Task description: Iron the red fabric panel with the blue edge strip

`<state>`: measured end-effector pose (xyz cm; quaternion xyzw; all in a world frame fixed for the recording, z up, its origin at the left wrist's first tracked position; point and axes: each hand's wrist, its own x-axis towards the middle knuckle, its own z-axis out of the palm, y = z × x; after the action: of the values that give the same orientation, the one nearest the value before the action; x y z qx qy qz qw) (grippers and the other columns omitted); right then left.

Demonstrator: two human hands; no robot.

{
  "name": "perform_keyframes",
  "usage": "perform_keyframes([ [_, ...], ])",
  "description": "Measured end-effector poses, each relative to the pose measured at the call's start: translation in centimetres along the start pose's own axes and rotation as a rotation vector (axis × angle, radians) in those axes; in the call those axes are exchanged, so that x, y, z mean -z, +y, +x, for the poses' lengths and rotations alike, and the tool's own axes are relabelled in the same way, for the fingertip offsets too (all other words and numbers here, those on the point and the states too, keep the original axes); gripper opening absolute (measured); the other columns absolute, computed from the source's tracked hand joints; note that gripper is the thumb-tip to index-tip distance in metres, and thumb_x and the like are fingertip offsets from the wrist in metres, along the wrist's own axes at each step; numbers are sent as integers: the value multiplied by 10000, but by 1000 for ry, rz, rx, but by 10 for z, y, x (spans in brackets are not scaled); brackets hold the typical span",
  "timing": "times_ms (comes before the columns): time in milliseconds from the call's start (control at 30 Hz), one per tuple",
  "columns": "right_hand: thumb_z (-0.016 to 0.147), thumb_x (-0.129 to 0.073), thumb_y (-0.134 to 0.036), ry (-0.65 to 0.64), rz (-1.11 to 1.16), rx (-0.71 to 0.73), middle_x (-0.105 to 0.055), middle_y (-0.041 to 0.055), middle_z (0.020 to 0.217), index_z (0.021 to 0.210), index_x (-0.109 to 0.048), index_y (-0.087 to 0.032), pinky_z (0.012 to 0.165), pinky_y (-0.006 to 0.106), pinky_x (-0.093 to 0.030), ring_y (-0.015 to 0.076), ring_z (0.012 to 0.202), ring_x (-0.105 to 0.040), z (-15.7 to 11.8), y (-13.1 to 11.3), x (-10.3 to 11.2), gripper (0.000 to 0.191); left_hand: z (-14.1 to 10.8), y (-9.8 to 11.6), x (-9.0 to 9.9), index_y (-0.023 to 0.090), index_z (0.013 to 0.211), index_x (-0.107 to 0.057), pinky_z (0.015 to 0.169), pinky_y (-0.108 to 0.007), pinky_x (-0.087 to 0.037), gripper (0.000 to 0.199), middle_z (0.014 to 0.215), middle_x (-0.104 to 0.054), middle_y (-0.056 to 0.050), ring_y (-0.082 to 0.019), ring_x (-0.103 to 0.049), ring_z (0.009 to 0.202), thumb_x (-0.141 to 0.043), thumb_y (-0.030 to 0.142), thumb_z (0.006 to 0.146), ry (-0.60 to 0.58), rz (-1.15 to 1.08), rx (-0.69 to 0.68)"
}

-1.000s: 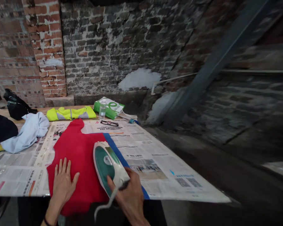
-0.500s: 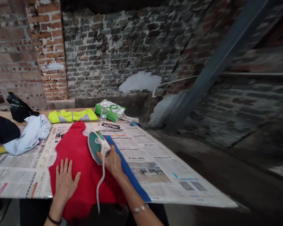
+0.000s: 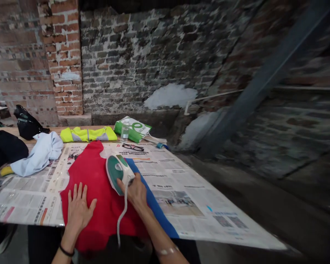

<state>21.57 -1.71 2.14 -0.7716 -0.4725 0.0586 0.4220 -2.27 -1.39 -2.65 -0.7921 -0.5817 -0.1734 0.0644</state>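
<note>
Right hand (image 3: 136,192) clenches a steam iron (image 3: 116,174) over red fabric (image 3: 92,172), left hand (image 3: 78,212) open and flat; how much is pressed cannot be told.

Two bare forearms (image 3: 112,249) reach in over the near edge of the bench (image 3: 46,129), well apart. The person's left hand (image 3: 78,209) lies flat and palm down, its fingers (image 3: 77,192) spread wide and the wrist low. The right hand (image 3: 136,192) sits further in, curled closed with the fingers bent over, its wrist angled and the forearm slanting up from the lower right.
</note>
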Motion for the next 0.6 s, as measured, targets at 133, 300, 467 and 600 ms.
perform_keyframes([
  [133, 774, -701, -398, -50, -10, -51, -742, 180, 895, 1057, -550, -166, 739, 396, -522, 367, 903, -739, 35, -26, -20, 396, -1, 0, -5, 166, 1485, -537, 1199, -614, -301, 593, 1577, -467, -141, -362, -387, 1484, -496, 448, 965, 16, 7, 0],
  [300, 745, -704, -489, -95, 18, -68, -741, 173, 875, 1081, -552, -183, 715, 432, -540, 402, 889, -742, -7, 3, 1, 479, -3, 3, -4, 154, 1484, -536, 1206, -632, -280, 593, 1579, -463, -148, -372, -372, 1490, -500, 448, 970, 7, -5, 9],
  [467, 744, -671, -651, -141, 117, -21, -743, 118, 861, 1131, -555, -201, 644, 409, -554, 352, 783, -744, -83, 42, 42, 604, -4, 5, -2, 136, 1486, -527, 1211, -634, -272, 602, 1585, -451, -155, -377, -364, 1494, -502, 455, 976, -11, -27, 11],
  [600, 764, -651, -616, -67, 139, 16, -745, 99, 871, 1100, -569, -225, 624, 389, -541, 329, 776, -738, -90, 39, 43, 522, -4, 3, -3, 140, 1477, -540, 1211, -633, -272, 590, 1581, -455, -159, -373, -375, 1489, -491, 451, 978, 16, -23, 7],
])
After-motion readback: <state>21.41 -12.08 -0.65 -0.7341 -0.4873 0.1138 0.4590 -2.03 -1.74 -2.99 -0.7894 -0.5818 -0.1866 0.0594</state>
